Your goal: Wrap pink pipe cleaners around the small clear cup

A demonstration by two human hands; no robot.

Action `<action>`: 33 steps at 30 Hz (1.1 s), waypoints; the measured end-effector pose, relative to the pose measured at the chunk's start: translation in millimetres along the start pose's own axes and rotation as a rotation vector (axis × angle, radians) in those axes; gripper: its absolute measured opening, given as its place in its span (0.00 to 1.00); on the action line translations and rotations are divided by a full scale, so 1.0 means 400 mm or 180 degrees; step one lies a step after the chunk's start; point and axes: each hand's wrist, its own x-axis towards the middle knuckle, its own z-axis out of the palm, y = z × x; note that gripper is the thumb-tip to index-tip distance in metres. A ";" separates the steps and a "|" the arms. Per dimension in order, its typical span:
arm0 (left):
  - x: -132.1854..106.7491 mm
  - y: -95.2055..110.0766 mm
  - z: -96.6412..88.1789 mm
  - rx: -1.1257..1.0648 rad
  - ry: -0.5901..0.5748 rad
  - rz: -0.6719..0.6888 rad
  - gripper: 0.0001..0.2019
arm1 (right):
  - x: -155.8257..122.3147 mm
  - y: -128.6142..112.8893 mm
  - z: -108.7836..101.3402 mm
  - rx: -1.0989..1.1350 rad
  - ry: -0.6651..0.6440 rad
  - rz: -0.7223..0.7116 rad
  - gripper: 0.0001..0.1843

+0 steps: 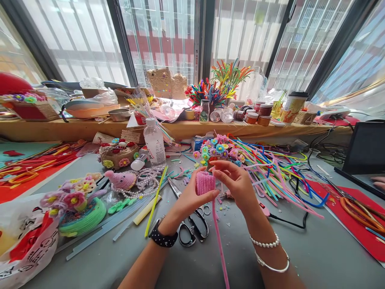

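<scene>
My left hand [189, 200], with a black watch on the wrist, grips a small pink coil of pipe cleaner [205, 183] from the left and below. Its loose pink tail [219, 237] hangs down over the grey table [315, 249]. My right hand [234, 180], with pearl and silver bracelets, pinches the top right edge of the same coil with its fingertips. Both hands are held a little above the table, over a pair of scissors [192, 226].
A pile of coloured pipe cleaners [270, 168] and small flowers [215, 149] lies behind the hands. A water bottle [154, 142], a decorated basket [118, 154], a pink toy [120, 180] and pearls lie to the left. A black cable [288, 222], a red mat [355, 224] and a tablet [365, 152] lie to the right.
</scene>
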 end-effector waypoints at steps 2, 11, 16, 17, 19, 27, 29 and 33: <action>-0.001 0.004 0.001 0.0030 0.0063 -0.0010 0.39 | -0.002 -0.002 -0.001 -0.0158 0.0063 -0.0215 0.12; -0.002 0.009 -0.005 0.0013 0.0261 0.0203 0.39 | -0.015 -0.032 -0.009 -0.0842 -0.0195 -0.0549 0.12; -0.008 0.014 -0.001 0.0187 0.0292 0.0443 0.37 | -0.014 -0.037 -0.013 -0.0971 -0.0329 -0.0852 0.12; -0.009 0.015 0.000 0.0234 0.0294 0.0484 0.37 | -0.014 -0.037 -0.014 -0.1013 -0.0330 -0.0908 0.13; -0.011 0.015 0.001 0.0338 0.0308 0.0537 0.37 | -0.016 -0.038 -0.015 -0.1098 -0.0313 -0.1006 0.13; -0.017 0.010 -0.002 0.0485 0.0287 0.0689 0.37 | -0.020 -0.047 -0.014 -0.1187 -0.0335 -0.1220 0.13; -0.018 0.008 -0.004 0.0461 0.0267 0.0729 0.37 | -0.021 -0.048 -0.014 -0.1169 -0.0334 -0.1233 0.13; -0.018 0.009 -0.006 0.0402 0.0248 0.0706 0.38 | -0.021 -0.046 -0.016 -0.1179 -0.0346 -0.1228 0.13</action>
